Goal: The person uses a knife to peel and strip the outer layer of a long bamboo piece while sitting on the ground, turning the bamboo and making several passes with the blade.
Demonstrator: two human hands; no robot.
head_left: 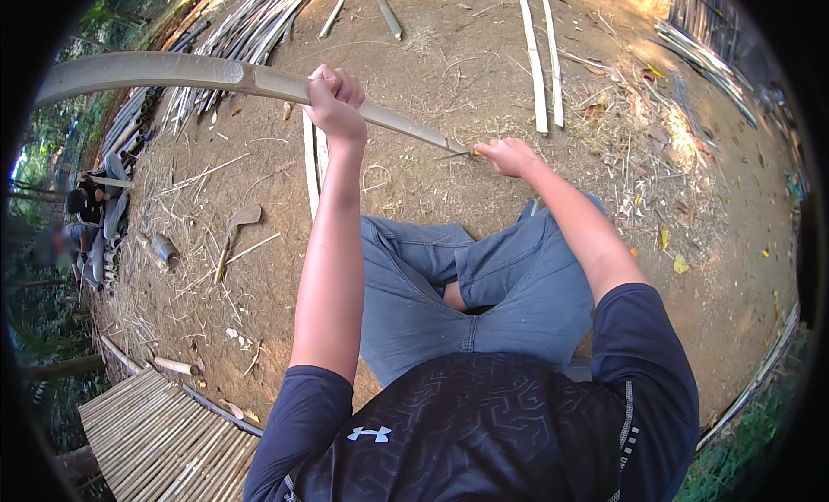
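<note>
A long split bamboo strip [203, 71] runs from the far left across in front of me, its end sloping down to the right. My left hand [338, 102] is closed around it partway along. My right hand [511, 156] grips a knife [455, 155] at the strip's right end. Its thin blade points left, and a bit of yellow handle shows at my fingers. The blade lies at or just under the strip's tip; whether it has cut in I cannot tell. My knees are bent below both hands.
A machete-like blade with a wooden handle [243, 217] and a bottle [162, 249] lie on the dirt at left. Two pale strips [534, 70] lie ahead, bamboo piles [242, 35] far left. A slatted bamboo platform [164, 433] stands near left. Other people [91, 204] sit at far left.
</note>
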